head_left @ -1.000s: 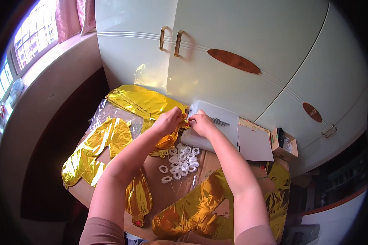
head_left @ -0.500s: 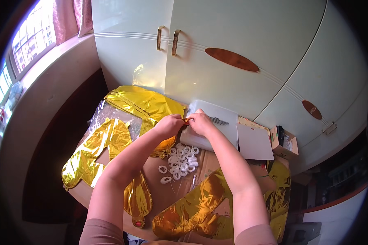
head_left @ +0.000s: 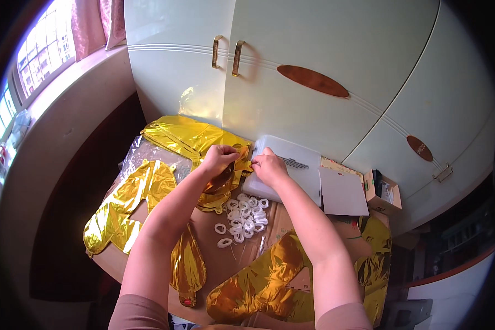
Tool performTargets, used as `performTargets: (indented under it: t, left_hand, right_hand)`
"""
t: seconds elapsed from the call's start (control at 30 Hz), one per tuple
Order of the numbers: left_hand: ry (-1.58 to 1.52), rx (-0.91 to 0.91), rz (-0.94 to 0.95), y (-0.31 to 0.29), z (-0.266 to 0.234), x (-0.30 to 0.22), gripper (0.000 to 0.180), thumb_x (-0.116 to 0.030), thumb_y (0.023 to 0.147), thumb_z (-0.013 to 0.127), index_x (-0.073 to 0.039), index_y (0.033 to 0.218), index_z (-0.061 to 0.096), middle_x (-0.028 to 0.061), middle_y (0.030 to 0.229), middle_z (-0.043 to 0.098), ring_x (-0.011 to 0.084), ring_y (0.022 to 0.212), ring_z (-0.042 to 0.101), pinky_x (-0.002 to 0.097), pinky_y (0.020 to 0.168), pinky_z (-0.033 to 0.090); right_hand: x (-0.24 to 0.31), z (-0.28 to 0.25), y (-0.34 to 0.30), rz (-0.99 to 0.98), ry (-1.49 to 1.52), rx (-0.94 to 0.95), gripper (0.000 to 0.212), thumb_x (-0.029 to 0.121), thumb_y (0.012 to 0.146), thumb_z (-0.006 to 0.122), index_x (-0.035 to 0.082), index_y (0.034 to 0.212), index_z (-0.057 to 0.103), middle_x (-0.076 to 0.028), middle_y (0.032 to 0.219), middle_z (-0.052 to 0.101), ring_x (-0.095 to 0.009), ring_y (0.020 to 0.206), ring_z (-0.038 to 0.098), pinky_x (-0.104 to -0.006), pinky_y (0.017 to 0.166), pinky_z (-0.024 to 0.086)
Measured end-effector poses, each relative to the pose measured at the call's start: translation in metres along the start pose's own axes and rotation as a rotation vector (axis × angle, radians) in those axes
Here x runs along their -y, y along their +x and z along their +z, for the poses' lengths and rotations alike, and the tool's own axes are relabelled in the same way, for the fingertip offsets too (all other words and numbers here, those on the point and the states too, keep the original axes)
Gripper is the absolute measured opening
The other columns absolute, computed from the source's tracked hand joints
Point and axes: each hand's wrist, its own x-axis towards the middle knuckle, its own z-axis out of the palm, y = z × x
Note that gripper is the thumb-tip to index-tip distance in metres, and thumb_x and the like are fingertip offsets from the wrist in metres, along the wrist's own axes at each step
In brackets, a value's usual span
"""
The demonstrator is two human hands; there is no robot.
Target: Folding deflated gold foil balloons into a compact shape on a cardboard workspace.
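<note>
A crumpled gold foil balloon (head_left: 216, 201) hangs under my hands near the table's far side. My left hand (head_left: 220, 159) is closed, its fingertips pinching the balloon's upper part. To the right, my right hand (head_left: 268, 166) is closed too, thumb and finger pressed together at the foil's right edge, above a translucent plastic case (head_left: 261, 190). Part of the foil is hidden behind my left hand and wrist. Just nearer to me lies a pile of small white coiled rings (head_left: 246, 217).
Flat gold foil balloons lie at the left (head_left: 107, 223), at the back (head_left: 192, 135) and in front (head_left: 258, 286). A grey card (head_left: 344, 192) and a small open box (head_left: 389, 198) are at the right. A white cabinet (head_left: 176, 77) stands behind the table.
My hands have moved apart: the left shifted left and slightly up, while the right stayed nearly in place. More of the gold foil now shows between them.
</note>
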Motion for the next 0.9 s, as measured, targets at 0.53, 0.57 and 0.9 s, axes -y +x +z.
performTargets:
  t: [0.53, 0.57, 0.9]
  left_hand:
    - [-0.813, -0.363, 0.005, 0.013, -0.054, -0.011, 0.033, -0.001, 0.087, 0.067, 0.000, 0.119, 0.059, 0.0103, 0.093, 0.070, 0.0162, 0.079, 0.068, 0.0289, 0.071, 0.056]
    - [-0.773, -0.335, 0.030, 0.011, -0.085, -0.006, 0.035, -0.002, 0.087, 0.067, 0.000, 0.121, 0.059, 0.0099, 0.093, 0.071, 0.0164, 0.080, 0.068, 0.0289, 0.072, 0.056]
    - [1.683, -0.844, 0.935, 0.007, -0.354, -0.112, 0.041, -0.025, 0.098, 0.051, 0.001, 0.130, 0.053, 0.0168, 0.119, 0.065, 0.0282, 0.100, 0.067, 0.0385, 0.085, 0.057]
  right_hand:
    - [0.053, 0.056, 0.066, -0.204, -0.253, 0.418, 0.062, 0.040, 0.067, 0.085, 0.015, 0.121, 0.066, -0.015, 0.121, 0.066, -0.037, 0.111, 0.060, -0.0442, 0.096, 0.049]
    - [0.072, 0.047, 0.059, -0.229, -0.217, 0.424, 0.063, 0.041, 0.067, 0.086, 0.015, 0.120, 0.066, -0.014, 0.121, 0.066, -0.037, 0.111, 0.060, -0.0443, 0.096, 0.049]
    - [0.088, 0.034, 0.061, -0.226, -0.226, 0.434, 0.056, 0.040, 0.063, 0.090, 0.014, 0.106, 0.065, -0.010, 0.112, 0.065, -0.034, 0.107, 0.061, -0.0439, 0.091, 0.051]
